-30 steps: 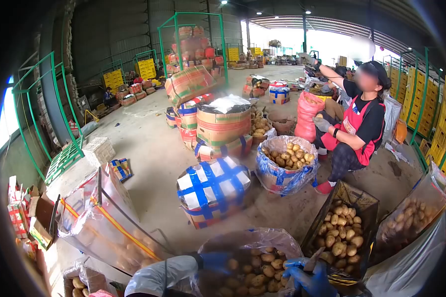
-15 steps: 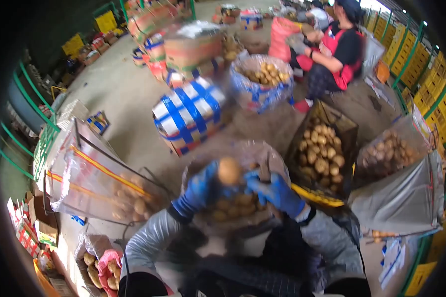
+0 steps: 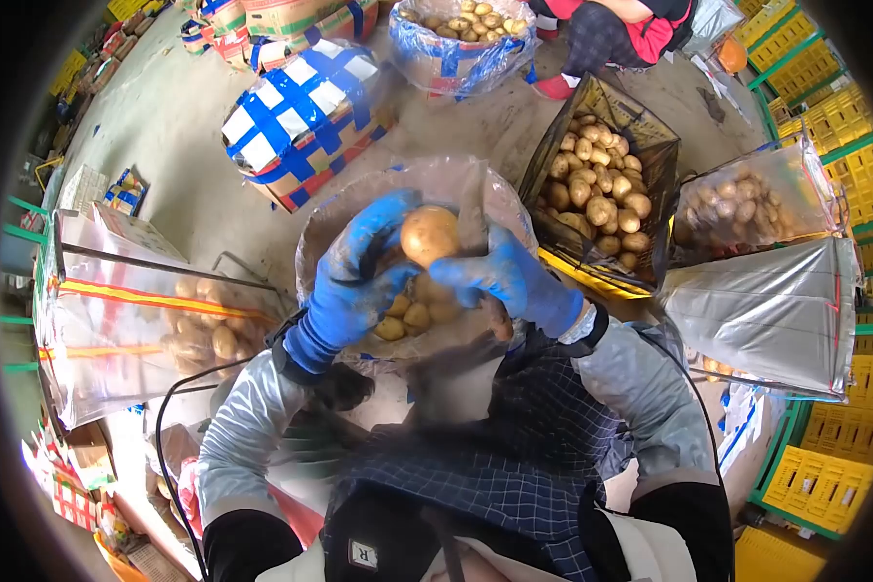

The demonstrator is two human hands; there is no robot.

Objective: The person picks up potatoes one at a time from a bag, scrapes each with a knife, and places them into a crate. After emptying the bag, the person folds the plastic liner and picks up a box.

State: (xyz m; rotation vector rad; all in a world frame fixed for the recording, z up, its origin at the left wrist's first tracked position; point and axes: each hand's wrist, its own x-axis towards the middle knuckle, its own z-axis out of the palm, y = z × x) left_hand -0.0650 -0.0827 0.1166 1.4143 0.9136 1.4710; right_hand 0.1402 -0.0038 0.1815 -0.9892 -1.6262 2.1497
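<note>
A low cardboard box topped with a blue-and-white grid sits left of centre on the grey concrete floor — striped brown cartons beyond it. Stacked yellow plastic crates line the floor's right edge, beside green metal framing; toward its far edge, a person in dark checked trousers.

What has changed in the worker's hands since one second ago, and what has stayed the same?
The left hand, earlier a blur over the potatoes in the plastic-lined container, now grips one potato, brought up close to the right hand. The view has tipped down. Unchanged: the right hand holds the dark tool, and the taped box stands on the floor.
</note>
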